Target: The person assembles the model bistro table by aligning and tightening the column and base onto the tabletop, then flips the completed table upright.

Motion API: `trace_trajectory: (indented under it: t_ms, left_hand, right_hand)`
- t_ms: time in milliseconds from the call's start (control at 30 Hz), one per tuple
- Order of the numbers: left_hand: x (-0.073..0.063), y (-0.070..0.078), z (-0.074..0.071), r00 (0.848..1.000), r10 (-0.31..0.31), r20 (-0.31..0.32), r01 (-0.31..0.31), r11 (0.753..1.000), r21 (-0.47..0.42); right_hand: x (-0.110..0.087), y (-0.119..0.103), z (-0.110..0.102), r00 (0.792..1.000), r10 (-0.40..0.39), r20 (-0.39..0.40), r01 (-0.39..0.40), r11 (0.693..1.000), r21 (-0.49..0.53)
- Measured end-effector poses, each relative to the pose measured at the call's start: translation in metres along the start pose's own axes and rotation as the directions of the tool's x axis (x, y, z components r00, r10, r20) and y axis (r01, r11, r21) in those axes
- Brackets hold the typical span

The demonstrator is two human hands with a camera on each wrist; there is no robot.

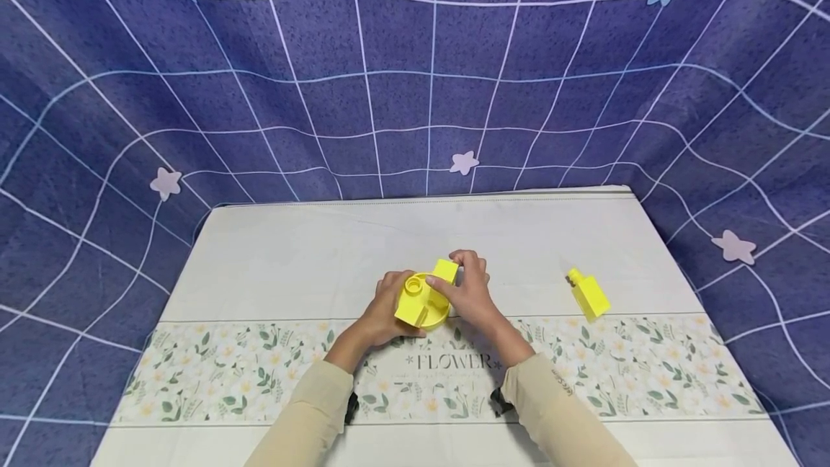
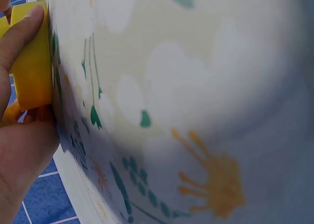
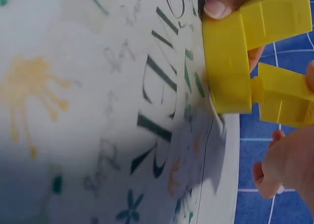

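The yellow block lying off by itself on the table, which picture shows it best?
The head view. Only there does the lone yellow block show whole, lying apart on the tablecloth. Both wrist views miss it; they show only the yellow round piece being held.

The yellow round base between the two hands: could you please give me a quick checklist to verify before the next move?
1. Round base rests on the table: ok.
2. Left hand grips the base rim: ok.
3. Right hand holds the yellow block: ok.
4. Block fully seated on the base: cannot tell.
5. Spare yellow piece lies apart, to the right: ok.
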State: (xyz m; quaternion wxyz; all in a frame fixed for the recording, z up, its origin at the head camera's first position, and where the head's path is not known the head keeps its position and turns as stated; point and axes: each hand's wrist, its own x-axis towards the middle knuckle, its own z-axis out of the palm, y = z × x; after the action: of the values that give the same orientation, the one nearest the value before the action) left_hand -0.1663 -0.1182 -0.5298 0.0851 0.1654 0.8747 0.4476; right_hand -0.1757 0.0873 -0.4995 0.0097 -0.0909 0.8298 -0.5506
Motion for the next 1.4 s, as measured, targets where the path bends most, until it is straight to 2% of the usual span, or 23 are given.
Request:
trace_trajectory:
  t_ms: [200,300,400,600,733,800,933,1067,1133,1200,1300,1400]
  left_hand:
    - [-0.001,0.000,0.000,1.000,-0.006,0.008,0.007,1.000,-0.011]
    - [-0.001,0.001,-0.001,1.000,-0.002,0.006,0.002,1.000,-0.019]
    - [-0.001,0.001,-0.001,1.000,-0.007,0.009,0.007,1.000,-0.013]
    - [0.000,0.001,0.000,1.000,-0.015,0.011,0.015,1.000,0.012]
    - [0.000,0.000,0.000,1.000,-0.008,0.007,0.008,1.000,0.007]
    - [-0.001,0.000,0.000,1.000,0.003,0.005,-0.003,1.000,0.005]
    - [-0.001,-0.001,0.000,1.000,0.021,-0.001,-0.021,1.000,0.007]
    - [-0.001,0.000,0.000,1.000,0.013,0.004,-0.013,1.000,0.011]
    - [-0.001,0.000,0.000,1.000,0.008,0.006,-0.008,1.000,0.008]
    - [-0.001,-0.001,0.000,1.000,0.009,0.004,-0.009,1.000,0.003]
    - [-0.001,-0.002,0.001,1.000,0.019,-0.005,-0.019,1.000,-0.005]
    - [-0.001,-0.002,0.001,1.000,0.028,-0.006,-0.028,1.000,-0.006]
  right_hand:
    - [0.002,0.002,-0.017,0.985,-0.017,0.172,0.002,0.997,0.083]
    - [0.005,0.003,-0.024,0.974,-0.044,0.221,0.022,0.995,0.099]
    - [0.007,0.004,-0.026,0.978,-0.025,0.207,0.005,0.995,0.097]
    - [-0.002,0.003,-0.014,0.991,0.064,0.118,-0.069,0.997,0.045]
    - [-0.006,0.003,-0.015,0.990,0.029,0.139,-0.032,0.999,0.019]
    - [-0.007,0.004,-0.021,0.984,-0.018,0.179,0.010,0.999,0.046]
    - [-0.003,0.008,-0.038,0.953,-0.110,0.281,0.079,0.990,0.121]
    - [0.000,0.010,-0.050,0.924,-0.134,0.358,0.088,0.986,0.143]
    - [-0.001,0.008,-0.049,0.928,-0.113,0.356,0.077,0.990,0.114]
    - [-0.002,0.006,-0.045,0.941,-0.087,0.329,0.064,0.995,0.078]
    - [-0.006,0.002,-0.033,0.962,-0.057,0.265,0.055,0.998,0.017]
    - [-0.011,-0.003,-0.022,0.971,-0.044,0.235,0.054,0.998,-0.033]
